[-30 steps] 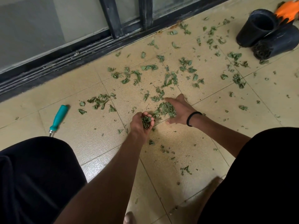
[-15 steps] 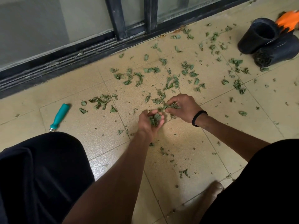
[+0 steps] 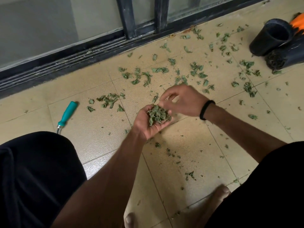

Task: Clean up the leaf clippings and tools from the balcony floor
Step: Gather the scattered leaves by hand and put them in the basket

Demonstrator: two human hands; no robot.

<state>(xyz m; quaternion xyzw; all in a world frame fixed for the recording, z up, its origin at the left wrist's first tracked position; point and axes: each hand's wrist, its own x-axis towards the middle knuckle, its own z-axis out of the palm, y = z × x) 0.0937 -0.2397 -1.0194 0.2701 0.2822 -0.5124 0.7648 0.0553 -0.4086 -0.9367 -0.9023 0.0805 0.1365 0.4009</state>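
My left hand [image 3: 148, 125] is turned palm up just above the tiles, its fingers cupped round a heap of green leaf clippings [image 3: 158, 114]. My right hand [image 3: 182, 99], with a black band on the wrist, hovers right behind that heap with loosely curled, blurred fingers; I see nothing held in it. More leaf clippings [image 3: 195, 69] lie scattered over the beige floor tiles [image 3: 92, 137], towards the door and to the right. A hand tool with a teal handle [image 3: 68, 112] lies on the floor to the left, its metal end hidden behind my left knee.
Two black plant pots stand at the far right, one upright [image 3: 271, 37] and one on its side [image 3: 287, 56], with an orange object [image 3: 298, 22] behind them. A dark sliding-door track [image 3: 65, 61] runs along the back. My knees in black cloth and bare toes [image 3: 222, 191] fill the near edge.
My right hand has lifted off the floor and brought clippings over to my left hand. The left hand has turned palm up and risen, and its heap is larger.
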